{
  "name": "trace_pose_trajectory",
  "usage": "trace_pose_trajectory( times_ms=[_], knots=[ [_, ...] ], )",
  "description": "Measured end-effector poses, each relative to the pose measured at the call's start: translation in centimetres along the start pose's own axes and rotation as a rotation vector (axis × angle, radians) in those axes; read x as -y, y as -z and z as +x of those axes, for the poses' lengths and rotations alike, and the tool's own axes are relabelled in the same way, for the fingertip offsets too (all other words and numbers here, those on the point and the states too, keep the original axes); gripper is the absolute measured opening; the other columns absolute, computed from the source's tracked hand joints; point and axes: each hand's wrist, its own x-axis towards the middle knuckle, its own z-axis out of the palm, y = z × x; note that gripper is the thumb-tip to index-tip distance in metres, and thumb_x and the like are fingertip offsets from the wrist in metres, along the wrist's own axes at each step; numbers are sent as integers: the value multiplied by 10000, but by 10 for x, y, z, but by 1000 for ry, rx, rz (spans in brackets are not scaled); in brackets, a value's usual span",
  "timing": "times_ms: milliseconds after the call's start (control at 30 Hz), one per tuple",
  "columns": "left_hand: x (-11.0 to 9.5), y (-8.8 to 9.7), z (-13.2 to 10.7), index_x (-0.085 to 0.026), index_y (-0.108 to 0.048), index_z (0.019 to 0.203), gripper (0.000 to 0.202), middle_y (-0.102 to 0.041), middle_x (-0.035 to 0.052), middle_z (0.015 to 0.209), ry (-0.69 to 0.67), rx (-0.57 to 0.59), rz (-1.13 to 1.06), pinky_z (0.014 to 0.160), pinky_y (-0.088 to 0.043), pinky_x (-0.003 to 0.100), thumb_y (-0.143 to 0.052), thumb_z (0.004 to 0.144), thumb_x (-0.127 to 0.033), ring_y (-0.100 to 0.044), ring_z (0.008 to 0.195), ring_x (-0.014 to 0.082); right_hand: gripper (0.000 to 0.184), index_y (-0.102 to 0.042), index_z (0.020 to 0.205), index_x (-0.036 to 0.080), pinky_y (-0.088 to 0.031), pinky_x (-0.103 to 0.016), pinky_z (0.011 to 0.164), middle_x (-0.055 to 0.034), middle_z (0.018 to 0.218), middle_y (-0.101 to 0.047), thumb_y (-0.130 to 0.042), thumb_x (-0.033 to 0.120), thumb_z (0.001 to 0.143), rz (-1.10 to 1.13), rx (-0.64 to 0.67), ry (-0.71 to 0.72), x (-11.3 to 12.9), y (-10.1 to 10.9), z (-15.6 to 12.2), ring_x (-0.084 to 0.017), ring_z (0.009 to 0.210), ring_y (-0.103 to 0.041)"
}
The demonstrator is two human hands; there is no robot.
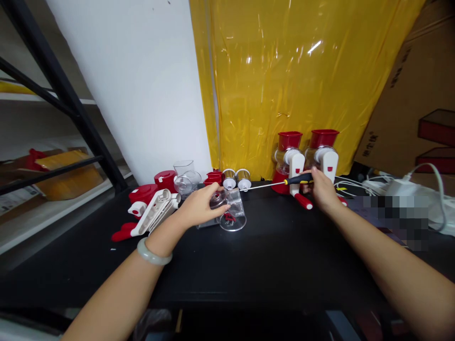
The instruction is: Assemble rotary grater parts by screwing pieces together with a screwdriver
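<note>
The hands are well apart, each closed on something. The left hand (199, 204) grips a clear plastic part (233, 223) near the middle of the bench (277, 265); fingers cover much of its upper body, leaving its round clear end and a bit of red visible. The right hand (322, 190) is wrapped around the black and yellow handle of a screwdriver (298, 179), hiding the handle's end. The shaft points left toward the plastic; whether its tip touches, I cannot quite tell.

Behind the right hand, two red and white grinders (289, 151) stand upright, the farther-right one partly covered. Two metal drums (229, 180) sit beyond the plastic part. Left of them, clear cups (184, 166) overlap and blur together, near white cranks (156, 213) with red handles. At right, a pixelated patch masks part of the bench, and a cardboard box (394, 99) is cut off by the frame.
</note>
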Motion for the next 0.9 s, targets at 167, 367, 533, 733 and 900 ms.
trace_pose_trajectory(
  times_ms=[167, 367, 533, 733, 900],
  knots=[
    [0, 0, 0, -226, -560, 1110, 366, -713, 98, 1115, -4, 0, -1, 820, -533, 428, -633, 902, -517, -685, 957, 278, 353, -715, 802, 230, -413, -227, 376, 12, 573, -603, -820, 545, 685, 66, 5, -35, 2, -2, -1, -113, 442, -511],
    [0, 0, 0, -222, -564, 1102, 370, -716, 107, 1115, 7, 2, 1, 850, -540, 440, -632, 897, -523, -691, 977, 287, 298, -692, 835, 223, -536, -247, 493, -3, 768, -677, -856, 372, 636, 259, 9, -103, 6, -6, -3, -118, 583, -601],
    [0, 0, 0, -235, -573, 1127, 377, -720, 101, 1108, -3, -10, 1, 846, -549, 438, -632, 892, -524, -697, 968, 286, 294, -659, 797, 251, -562, -293, 513, -7, 745, -679, -859, 403, 644, 229, 9, -94, 1, -5, 1, -153, 590, -623],
    [-1, 0, 0, -232, -590, 1105, 364, -726, 100, 1056, -21, -30, -8, 832, -554, 420, -638, 882, -515, -705, 947, 279, 412, -650, 798, 264, -467, -288, 403, 14, 571, -566, -750, 660, 745, 67, -11, -8, -9, 1, 5, -147, 455, -525],
    [-2, 0, 0, -230, -580, 1085, 345, -722, 97, 1071, -3, -21, -4, 833, -552, 428, -647, 882, -500, -703, 944, 278, 340, -681, 798, 261, -457, -276, 413, 9, 607, -578, -830, 551, 702, 130, 14, -26, -3, -1, 3, -129, 476, -508]
  ],
)
